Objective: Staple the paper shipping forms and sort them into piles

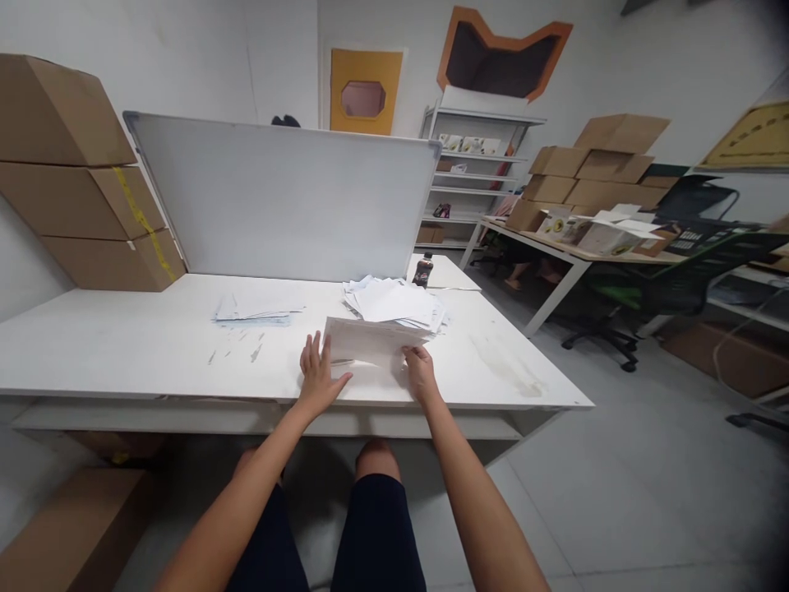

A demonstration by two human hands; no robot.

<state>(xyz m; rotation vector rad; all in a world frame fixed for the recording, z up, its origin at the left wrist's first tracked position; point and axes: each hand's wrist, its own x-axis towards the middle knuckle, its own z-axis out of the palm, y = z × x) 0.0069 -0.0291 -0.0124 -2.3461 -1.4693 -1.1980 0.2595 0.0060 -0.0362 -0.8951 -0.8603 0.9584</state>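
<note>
Between my hands a sheet of paper point(370, 339) stands tilted up off the white table. My right hand point(420, 374) pinches its lower right part between thumb and fingers. At the sheet's left edge is my left hand point(317, 378), its fingers spread and thumb apart, touching or very near the paper. Directly behind the sheet lies a large, untidy heap of papers point(400, 301). A smaller stack of papers point(256, 312) rests farther left on the table.
A whiteboard point(283, 197) stands along the table's back edge. Cardboard boxes point(111, 197) are piled at the left end. A dark drink bottle point(423, 270) stands behind the paper heap. Dark marks spot the white tabletop point(154, 353). An office chair point(666, 279) is off to the right.
</note>
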